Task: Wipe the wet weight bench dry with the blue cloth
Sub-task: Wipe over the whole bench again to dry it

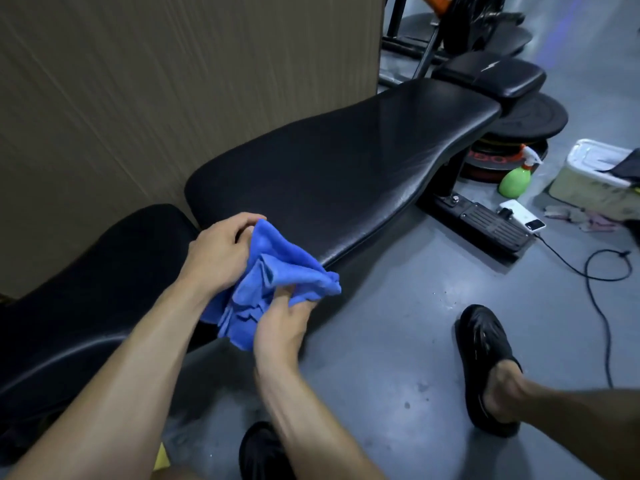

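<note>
Both hands, my left hand (221, 252) and right hand (282, 323), pinch the crumpled blue microfibre cloth (273, 282) above the black padded weight bench's (346, 168) near edge, bunching it to wipe.

We are in a gym, as we see from the black padded weight bench (339, 168), the stacked weight plates (530, 123) beyond its far end, the loaded rack (464, 26) behind, and the grey floor (398, 341).
</note>
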